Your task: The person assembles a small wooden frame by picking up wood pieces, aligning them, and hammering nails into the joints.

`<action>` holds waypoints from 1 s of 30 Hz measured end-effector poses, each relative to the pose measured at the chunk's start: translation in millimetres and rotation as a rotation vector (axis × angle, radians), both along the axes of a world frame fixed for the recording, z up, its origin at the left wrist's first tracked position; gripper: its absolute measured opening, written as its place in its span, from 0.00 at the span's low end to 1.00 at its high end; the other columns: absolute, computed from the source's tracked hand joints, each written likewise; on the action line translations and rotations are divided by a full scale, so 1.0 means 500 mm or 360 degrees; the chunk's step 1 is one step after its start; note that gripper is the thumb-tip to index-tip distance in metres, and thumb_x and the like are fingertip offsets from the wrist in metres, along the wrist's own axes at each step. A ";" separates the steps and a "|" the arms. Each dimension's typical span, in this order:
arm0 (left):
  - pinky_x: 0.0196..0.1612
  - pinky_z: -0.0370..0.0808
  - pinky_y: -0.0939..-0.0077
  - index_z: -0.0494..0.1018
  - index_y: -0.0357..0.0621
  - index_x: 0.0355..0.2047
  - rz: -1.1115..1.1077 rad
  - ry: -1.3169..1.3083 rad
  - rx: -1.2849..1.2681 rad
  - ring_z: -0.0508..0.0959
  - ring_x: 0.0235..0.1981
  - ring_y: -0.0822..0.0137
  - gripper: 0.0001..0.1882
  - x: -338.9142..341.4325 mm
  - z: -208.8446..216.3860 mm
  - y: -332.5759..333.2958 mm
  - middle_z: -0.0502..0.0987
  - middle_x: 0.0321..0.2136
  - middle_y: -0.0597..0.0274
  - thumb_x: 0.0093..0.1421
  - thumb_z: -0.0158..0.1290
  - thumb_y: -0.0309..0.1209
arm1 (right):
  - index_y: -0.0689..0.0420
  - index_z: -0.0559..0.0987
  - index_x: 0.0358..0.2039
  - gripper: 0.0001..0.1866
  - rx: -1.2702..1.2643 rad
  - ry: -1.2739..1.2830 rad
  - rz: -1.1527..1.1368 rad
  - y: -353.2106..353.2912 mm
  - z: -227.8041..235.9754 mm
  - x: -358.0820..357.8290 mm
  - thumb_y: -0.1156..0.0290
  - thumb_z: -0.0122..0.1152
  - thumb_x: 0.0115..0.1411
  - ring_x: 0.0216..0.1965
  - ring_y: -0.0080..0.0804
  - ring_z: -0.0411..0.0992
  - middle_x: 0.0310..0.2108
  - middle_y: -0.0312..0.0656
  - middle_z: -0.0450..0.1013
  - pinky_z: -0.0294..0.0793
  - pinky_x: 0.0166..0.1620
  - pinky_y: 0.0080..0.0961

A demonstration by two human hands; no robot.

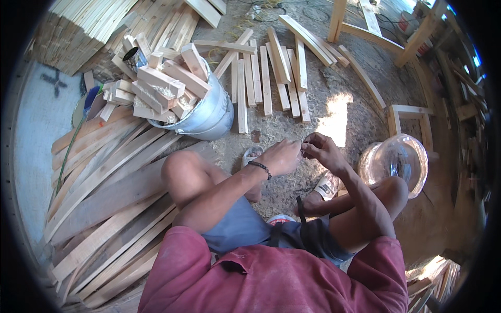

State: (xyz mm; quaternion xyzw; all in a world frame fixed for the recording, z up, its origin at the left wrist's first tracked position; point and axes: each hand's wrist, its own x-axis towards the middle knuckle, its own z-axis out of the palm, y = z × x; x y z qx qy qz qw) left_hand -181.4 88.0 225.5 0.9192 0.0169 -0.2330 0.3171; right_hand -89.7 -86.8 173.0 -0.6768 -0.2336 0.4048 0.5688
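Note:
In front of my knees, my left hand (pixel 281 157) and my right hand (pixel 324 150) meet at the fingertips. Both are closed in a pinch; whatever lies between the fingers is too small or hidden to make out. A dark braided bracelet (pixel 260 168) circles my left wrist. Beyond the left hand stands a grey bucket (pixel 222 112), heaped with short wood blocks (pixel 160 82) and some shavings. Past my hands, several wood strips (pixel 266 78) lie side by side on the ground.
Long boards (pixel 107 208) are piled at my left. A large clear plastic container (pixel 415 164) sits by my right knee, near a small wooden frame (pixel 412 110). Stacked planks (pixel 78 31) rise at far left. Wooden legs (pixel 337 21) stand at far right. Sandals (pixel 327 185) are on my feet.

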 end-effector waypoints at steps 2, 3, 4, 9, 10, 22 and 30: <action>0.55 0.73 0.52 0.70 0.32 0.51 -0.0044 -0.0196 0.0300 0.75 0.53 0.42 0.19 -0.008 -0.014 -0.009 0.74 0.50 0.39 0.64 0.49 0.33 | 0.63 0.77 0.39 0.13 -0.0150 -0.0415 0.0131 -0.004 -0.014 0.024 0.64 0.62 0.67 0.33 0.25 0.75 0.29 0.41 0.76 0.76 0.38 0.26; 0.56 0.72 0.53 0.69 0.33 0.52 -0.0096 -0.0307 0.0431 0.74 0.55 0.43 0.20 -0.010 -0.011 -0.019 0.72 0.53 0.40 0.64 0.50 0.34 | 0.64 0.77 0.39 0.13 -0.0251 -0.0619 0.0170 -0.009 0.004 0.036 0.64 0.63 0.66 0.34 0.25 0.76 0.28 0.41 0.76 0.76 0.38 0.26; 0.58 0.70 0.53 0.68 0.35 0.55 -0.0137 -0.0490 0.0494 0.72 0.57 0.44 0.23 -0.021 -0.001 -0.016 0.70 0.55 0.42 0.63 0.52 0.34 | 0.64 0.78 0.38 0.14 -0.0427 -0.0786 0.0243 -0.002 0.022 0.042 0.64 0.64 0.64 0.33 0.29 0.77 0.28 0.44 0.78 0.78 0.39 0.29; 0.61 0.68 0.51 0.64 0.41 0.63 -0.0479 -0.0911 0.0347 0.70 0.58 0.48 0.31 -0.039 0.167 -0.063 0.68 0.58 0.47 0.60 0.58 0.34 | 0.64 0.79 0.32 0.15 -0.0355 -0.1102 0.0277 0.004 -0.018 0.074 0.63 0.65 0.54 0.33 0.53 0.77 0.28 0.54 0.77 0.74 0.38 0.46; 0.59 0.70 0.53 0.66 0.42 0.61 -0.0612 -0.1022 -0.0004 0.72 0.57 0.51 0.29 -0.036 0.193 -0.099 0.71 0.56 0.49 0.60 0.58 0.33 | 0.64 0.79 0.32 0.15 -0.0288 -0.1049 0.0278 -0.034 -0.061 0.084 0.63 0.63 0.55 0.34 0.53 0.78 0.28 0.55 0.77 0.75 0.39 0.46; 0.69 0.57 0.51 0.50 0.68 0.72 -0.1161 -0.2165 -0.0725 0.71 0.60 0.55 0.35 -0.167 0.355 -0.283 0.58 0.68 0.54 0.67 0.46 0.51 | 0.57 0.85 0.35 0.12 -0.1192 -0.1203 0.0738 -0.089 -0.196 0.071 0.68 0.69 0.48 0.37 0.49 0.80 0.33 0.48 0.80 0.80 0.37 0.41; 0.43 0.77 0.57 0.74 0.45 0.52 -0.1289 -0.1467 0.0508 0.79 0.41 0.56 0.21 -0.022 0.279 -0.075 0.78 0.41 0.53 0.60 0.59 0.38 | 0.56 0.85 0.36 0.11 -0.1462 -0.1059 0.0626 -0.163 -0.278 0.083 0.69 0.65 0.50 0.40 0.48 0.80 0.36 0.48 0.81 0.80 0.40 0.43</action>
